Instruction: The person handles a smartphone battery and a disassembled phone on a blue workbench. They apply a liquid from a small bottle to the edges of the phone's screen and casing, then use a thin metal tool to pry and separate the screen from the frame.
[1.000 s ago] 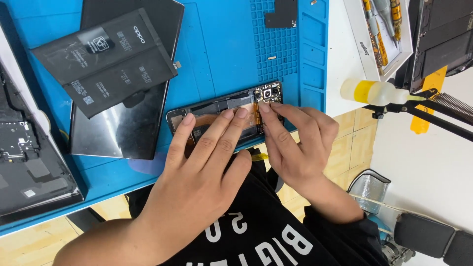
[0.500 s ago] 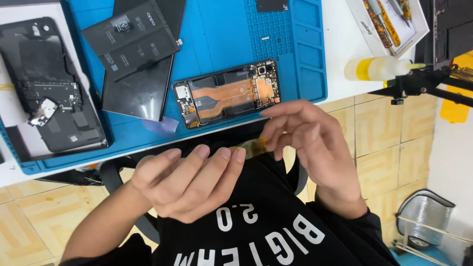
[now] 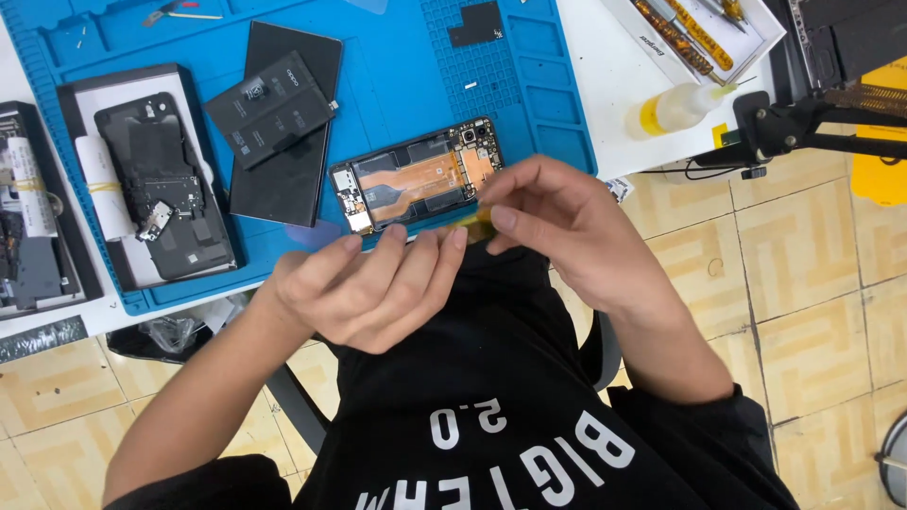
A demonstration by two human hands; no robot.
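You are no longer pressing on the opened phone [image 3: 416, 179]: both hands are lifting off it and drawing back toward your body, past the near edge of the blue mat [image 3: 397, 85]. Your left hand [image 3: 368, 288] is now hanging below the phone, palm up with fingers loosely curled, only the fingertips near the mat's edge. Your right hand [image 3: 553, 212] is pinching a small yellow strip [image 3: 475, 219] just beside the phone's right end. The phone's orange interior is now lying fully uncovered.
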